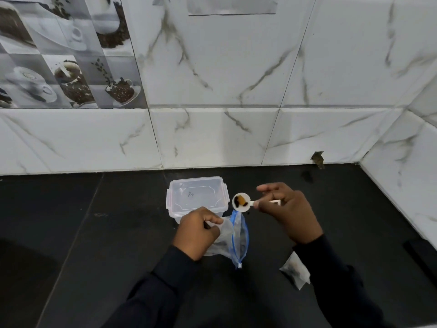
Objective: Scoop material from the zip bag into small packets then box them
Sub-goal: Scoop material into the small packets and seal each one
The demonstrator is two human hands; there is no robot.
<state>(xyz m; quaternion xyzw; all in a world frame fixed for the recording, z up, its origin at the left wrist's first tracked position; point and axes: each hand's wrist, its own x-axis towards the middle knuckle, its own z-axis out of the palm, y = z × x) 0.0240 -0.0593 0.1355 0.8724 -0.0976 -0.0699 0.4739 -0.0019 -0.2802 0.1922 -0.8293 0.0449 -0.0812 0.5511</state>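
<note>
Gripping clear blue-zippered zip bag in left hand, right hand pinching white scoop, dark bits inside

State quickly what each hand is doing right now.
Left hand: grips the zip bag.
Right hand: pinches the white scoop, which carries dark material.

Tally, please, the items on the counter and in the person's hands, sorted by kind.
zip bag: 1
scoop: 1
clear plastic box: 1
small packet: 1
Total: 4
</note>
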